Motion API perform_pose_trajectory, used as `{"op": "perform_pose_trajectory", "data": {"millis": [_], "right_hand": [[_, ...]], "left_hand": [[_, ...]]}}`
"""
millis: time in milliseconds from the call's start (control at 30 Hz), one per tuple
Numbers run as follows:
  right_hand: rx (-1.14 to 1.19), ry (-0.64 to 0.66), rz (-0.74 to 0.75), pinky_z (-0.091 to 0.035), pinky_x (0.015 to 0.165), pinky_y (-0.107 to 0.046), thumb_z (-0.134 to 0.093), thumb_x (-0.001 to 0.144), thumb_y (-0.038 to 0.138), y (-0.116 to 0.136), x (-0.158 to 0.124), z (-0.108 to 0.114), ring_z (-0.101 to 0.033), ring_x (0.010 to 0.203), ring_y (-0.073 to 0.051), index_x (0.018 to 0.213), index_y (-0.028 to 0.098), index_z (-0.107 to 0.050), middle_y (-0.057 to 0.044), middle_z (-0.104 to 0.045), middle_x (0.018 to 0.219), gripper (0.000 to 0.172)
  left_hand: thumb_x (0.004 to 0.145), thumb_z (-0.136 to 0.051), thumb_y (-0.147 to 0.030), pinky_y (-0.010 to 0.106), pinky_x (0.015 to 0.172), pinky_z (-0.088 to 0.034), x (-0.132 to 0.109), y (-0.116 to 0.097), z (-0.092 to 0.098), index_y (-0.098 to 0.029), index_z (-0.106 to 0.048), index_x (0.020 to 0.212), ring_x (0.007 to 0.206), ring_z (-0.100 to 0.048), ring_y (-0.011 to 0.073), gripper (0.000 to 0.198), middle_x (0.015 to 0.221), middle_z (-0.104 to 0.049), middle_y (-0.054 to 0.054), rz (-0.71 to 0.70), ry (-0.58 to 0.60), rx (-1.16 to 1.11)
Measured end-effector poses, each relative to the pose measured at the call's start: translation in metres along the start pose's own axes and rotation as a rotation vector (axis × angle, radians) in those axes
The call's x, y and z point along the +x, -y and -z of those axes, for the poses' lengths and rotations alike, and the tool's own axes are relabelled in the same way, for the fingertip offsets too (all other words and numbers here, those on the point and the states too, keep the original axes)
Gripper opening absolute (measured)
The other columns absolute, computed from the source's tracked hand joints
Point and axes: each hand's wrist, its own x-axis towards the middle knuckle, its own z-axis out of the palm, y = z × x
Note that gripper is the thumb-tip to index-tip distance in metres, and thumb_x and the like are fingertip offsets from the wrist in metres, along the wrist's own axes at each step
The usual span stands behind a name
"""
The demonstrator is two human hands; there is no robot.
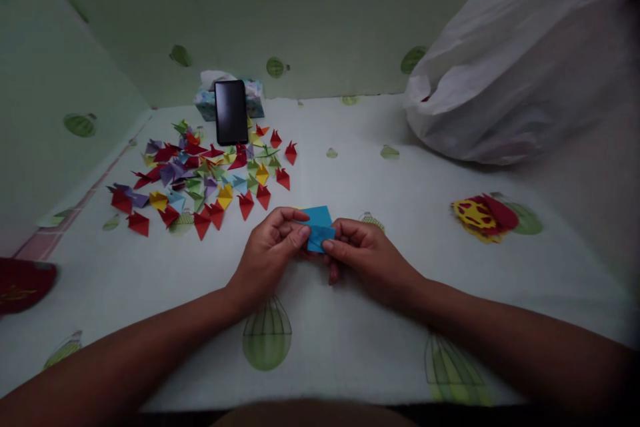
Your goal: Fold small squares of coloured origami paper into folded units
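Note:
A small blue paper (pixel 319 217), partly folded, is held up between both hands over the middle of the table. My left hand (pixel 273 247) pinches its left side between thumb and fingers. On the right side, my right hand (pixel 367 250) grips the lower corner, thumb in front. A smaller blue folded layer shows between the two thumbs. A bit of yellow peeks out behind the paper near my left fingers; what it is cannot be made out. Many folded paper cranes (pixel 215 213) in red, yellow, green, purple and blue lie beyond my left hand.
A black phone (pixel 231 112) leans on a tissue box (pixel 255 99) behind the cranes. A big white plastic bag (pixel 490 80) stands at the back right. Yellow and red cut-outs (pixel 477 215) lie at the right, a dark red object (pixel 25 285) at the left edge.

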Motion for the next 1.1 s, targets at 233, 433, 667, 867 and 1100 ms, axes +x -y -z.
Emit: {"op": "perform_pose_trajectory", "data": {"millis": [233, 433, 667, 867, 1100], "right_hand": [[0.021, 0.049, 0.015, -0.048, 0.050, -0.022, -0.071, 0.083, 0.035, -0.0011, -0.0005, -0.0014, -0.058, 0.050, -0.008, 0.072, 0.016, -0.056, 0.003, -0.062, 0.065, 0.026], [0.031, 0.087, 0.021, -0.049, 0.051, -0.022, -0.070, 0.084, 0.033, -0.0017, 0.0002, -0.0012, -0.059, 0.050, -0.008, 0.075, 0.016, -0.057, 0.003, -0.062, 0.067, 0.023], [-0.049, 0.098, 0.014, -0.046, 0.051, -0.023, -0.068, 0.085, 0.037, -0.0021, -0.0014, -0.0021, -0.058, 0.050, -0.009, 0.073, 0.016, -0.056, 0.003, -0.060, 0.062, 0.027], [-0.062, 0.071, 0.041, -0.045, 0.054, -0.024, -0.064, 0.088, 0.036, -0.0031, -0.0015, -0.0021, -0.059, 0.052, -0.009, 0.073, 0.017, -0.055, 0.002, -0.061, 0.065, 0.026], [-0.174, 0.073, 0.069, -0.044, 0.058, -0.025, -0.060, 0.088, 0.034, 0.0040, -0.0029, -0.0042, -0.058, 0.055, -0.011, 0.076, 0.017, -0.055, 0.001, -0.061, 0.060, 0.022]], "left_hand": [[0.076, -0.075, -0.034, 0.021, 0.055, -0.048, -0.0007, 0.0002, -0.0027, -0.014, -0.060, 0.077, 0.056, -0.058, 0.0096, 0.025, 0.061, -0.063, -0.002, 0.069, 0.105, 0.036], [0.084, -0.067, -0.035, 0.022, 0.052, -0.043, -0.0034, 0.0010, -0.0012, -0.015, -0.055, 0.073, 0.051, -0.055, 0.0094, 0.025, 0.057, -0.060, -0.003, 0.030, 0.094, 0.142], [0.087, -0.063, -0.035, 0.020, 0.049, -0.040, -0.0034, -0.0003, -0.0014, -0.015, -0.057, 0.076, 0.049, -0.051, 0.0075, 0.023, 0.060, -0.058, -0.004, -0.023, 0.102, 0.200], [0.089, -0.060, -0.036, 0.020, 0.047, -0.038, -0.0042, 0.0014, -0.0011, -0.016, -0.056, 0.076, 0.048, -0.049, 0.0076, 0.024, 0.058, -0.055, -0.004, -0.074, 0.086, 0.257], [0.092, -0.056, -0.037, 0.020, 0.046, -0.036, -0.0066, 0.0060, -0.0018, -0.017, -0.055, 0.076, 0.046, -0.047, 0.0081, 0.025, 0.053, -0.051, -0.006, -0.128, 0.062, 0.349]]}}
